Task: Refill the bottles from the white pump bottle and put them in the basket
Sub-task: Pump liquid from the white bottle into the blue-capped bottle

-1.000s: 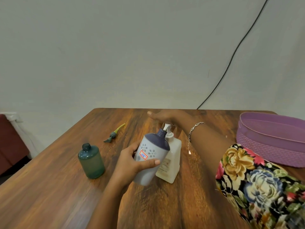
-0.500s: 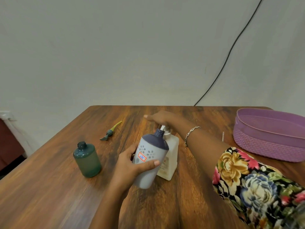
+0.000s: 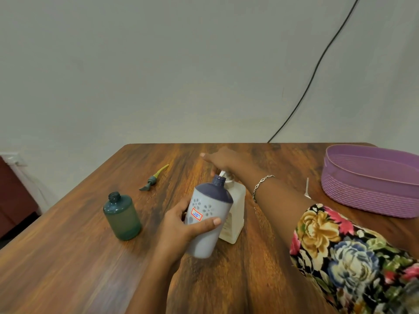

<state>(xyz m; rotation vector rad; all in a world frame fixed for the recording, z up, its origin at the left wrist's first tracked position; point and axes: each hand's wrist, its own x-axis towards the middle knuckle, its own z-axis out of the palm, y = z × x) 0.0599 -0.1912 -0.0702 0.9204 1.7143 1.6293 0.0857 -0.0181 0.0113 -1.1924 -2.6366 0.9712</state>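
Fingers of the left hand [image 3: 179, 225] clamp round the waist of a pale grey plastic bottle with a dark navy shoulder [image 3: 208, 214], tilting its open neck under the spout of the square white pump bottle [image 3: 235, 207] at the middle of the wooden table [image 3: 68, 257]. The right hand [image 3: 223, 159], fingers straight, presses down on its top. The smooth, light plastic looks liable to slip if soap spills, so the mid-body grip seems soundest. A ribbed purple plastic basket [image 3: 362, 200] sits well apart at right.

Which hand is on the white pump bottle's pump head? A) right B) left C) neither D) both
A: the right hand lies flat over the pump of the white pump bottle, while the left hand grips the grey-and-purple bottle, tilted towards the spout.
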